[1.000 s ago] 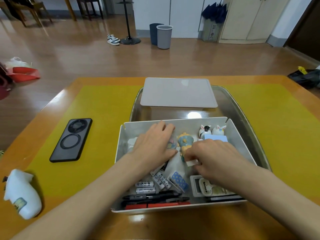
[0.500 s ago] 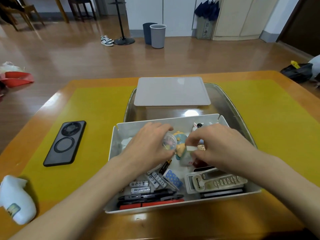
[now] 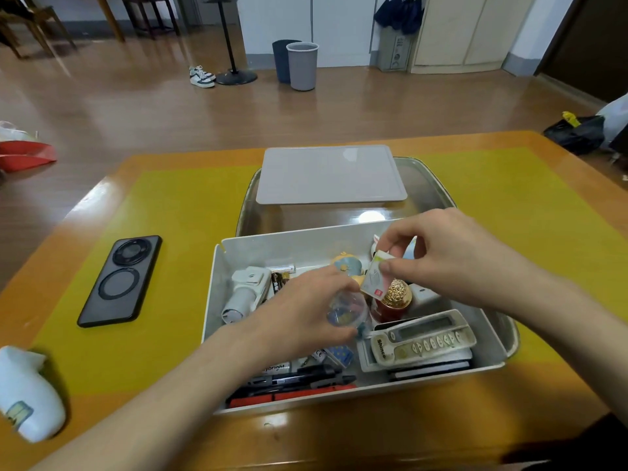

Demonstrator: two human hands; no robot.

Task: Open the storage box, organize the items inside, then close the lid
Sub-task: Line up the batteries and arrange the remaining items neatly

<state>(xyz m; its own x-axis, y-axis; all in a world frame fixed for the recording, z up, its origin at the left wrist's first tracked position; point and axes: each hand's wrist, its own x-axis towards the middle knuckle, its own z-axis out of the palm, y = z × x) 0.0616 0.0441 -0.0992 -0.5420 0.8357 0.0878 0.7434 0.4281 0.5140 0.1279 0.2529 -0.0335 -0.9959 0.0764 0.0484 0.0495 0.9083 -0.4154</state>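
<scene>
Right hand (image 3: 452,256) has lifted a small packet (image 3: 373,282) clear.

Home living rm: wood floor (image 3: 136,107), sneakers (image 3: 202,76), bins (image 3: 302,65), cupboards (image 3: 455,28).

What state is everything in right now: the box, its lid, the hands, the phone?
Storage box: open, full of small items.
Lid: off, lying flat behind the box.
Left hand: inside the box, closed on a clear round capsule.
Right hand: above the box, pinching a small white packet.
Phone: face down on the yellow mat.
</scene>
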